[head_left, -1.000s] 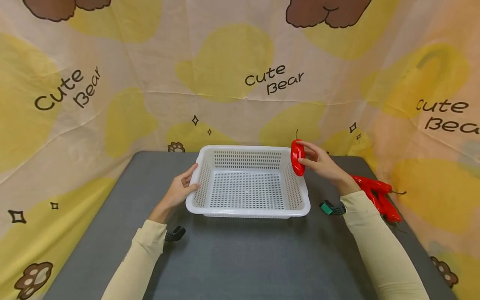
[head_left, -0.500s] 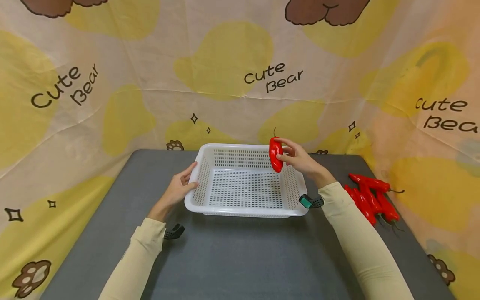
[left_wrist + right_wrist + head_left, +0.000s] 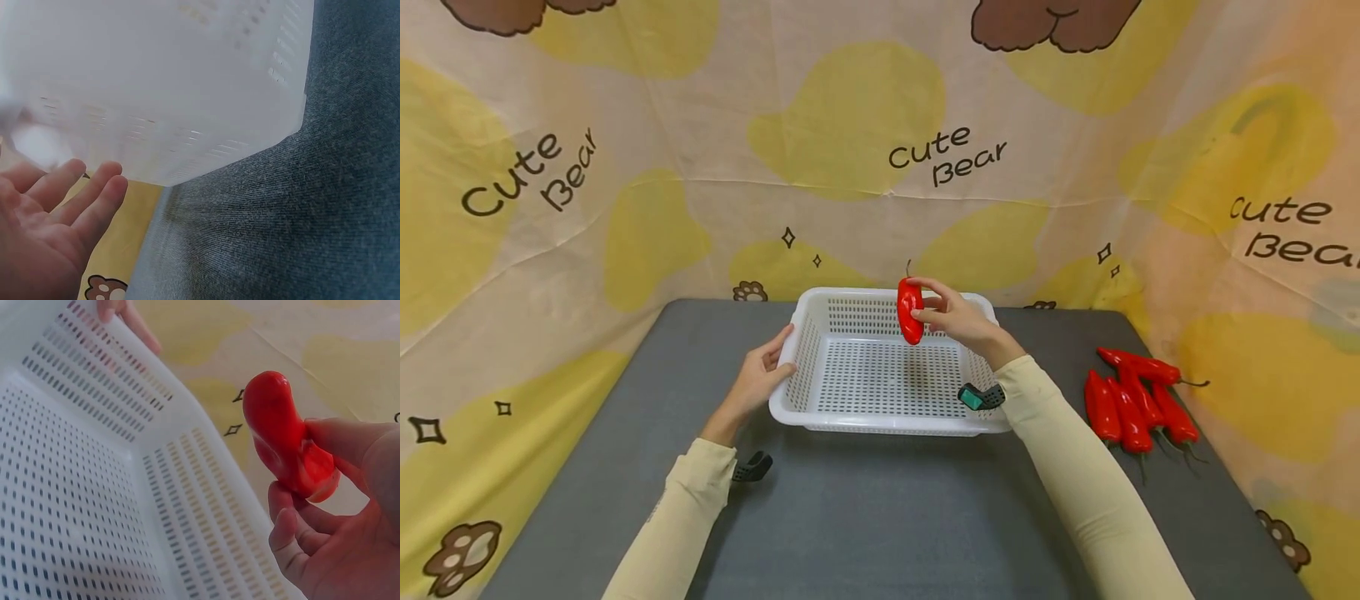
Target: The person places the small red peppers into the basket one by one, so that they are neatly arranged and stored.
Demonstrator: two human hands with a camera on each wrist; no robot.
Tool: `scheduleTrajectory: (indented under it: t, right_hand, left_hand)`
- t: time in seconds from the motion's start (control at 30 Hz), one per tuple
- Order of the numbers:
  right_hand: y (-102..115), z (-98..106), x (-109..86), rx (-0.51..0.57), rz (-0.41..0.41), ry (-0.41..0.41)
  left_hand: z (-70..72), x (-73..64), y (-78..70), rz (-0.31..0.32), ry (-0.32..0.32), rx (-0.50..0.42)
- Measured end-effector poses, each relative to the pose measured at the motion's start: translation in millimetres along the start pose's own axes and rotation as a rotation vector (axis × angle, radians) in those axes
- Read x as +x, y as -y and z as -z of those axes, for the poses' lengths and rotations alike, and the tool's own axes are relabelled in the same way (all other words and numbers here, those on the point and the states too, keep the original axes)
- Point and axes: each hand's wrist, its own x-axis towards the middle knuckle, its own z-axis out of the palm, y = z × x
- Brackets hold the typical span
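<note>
A white perforated plastic basket [image 3: 895, 423] stands on the grey table with no peppers visible inside. My left hand [image 3: 754, 383] holds its left rim, thumb over the top edge and fingers along the outside wall; those fingers [image 3: 97, 206] show fairly straight in the left wrist view. Above the basket, toward its far wall, my right hand [image 3: 958, 321] pinches a glossy red chili pepper [image 3: 910, 312] between thumb and fingers. The pepper hangs roughly upright, its thin stem on top. In the right wrist view this pepper [image 3: 272, 425] is apart from the basket wall.
Several more red chili peppers [image 3: 1102, 408] lie in a group on the table's right side, one [image 3: 1142, 364] across the others' far ends. A patterned cloth [image 3: 850, 125] hangs behind the table and along both sides.
My right hand has carried the pepper leftward from the basket's right rim to over its interior. More of the pepper group now shows. The left hand stays on the rim.
</note>
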Motion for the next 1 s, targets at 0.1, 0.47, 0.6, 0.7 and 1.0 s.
scheduleTrajectory:
  t: [0.1, 0.47, 0.6, 0.7, 1.0]
  right_hand:
    - [1.1, -8.5, 7.4, 0.036, -0.012, 0.011]
    - [-1.8, -38.9, 31.1, 0.065, -0.077, 0.057]
    - [-4.3, -45.6, 39.7, 0.060, -0.078, 0.090]
    - [-6.1, -49.9, 45.6, 0.043, -0.067, 0.133]
    - [-5.7, -65.9, 56.1, 0.027, -0.050, 0.251]
  left_hand:
    - [-0.7, 0.0, 0.1, -0.002, -0.002, 0.001]
    - [-1.3, -1.8, 2.2, -0.020, -0.029, 0.034]
    - [-1.8, -1.0, 2.8, -0.020, -0.029, 0.038]
    - [-1.8, -0.9, 3.3, -0.022, -0.029, 0.049]
    - [-3.0, -2.3, 1.9, -0.007, -0.030, 0.049]
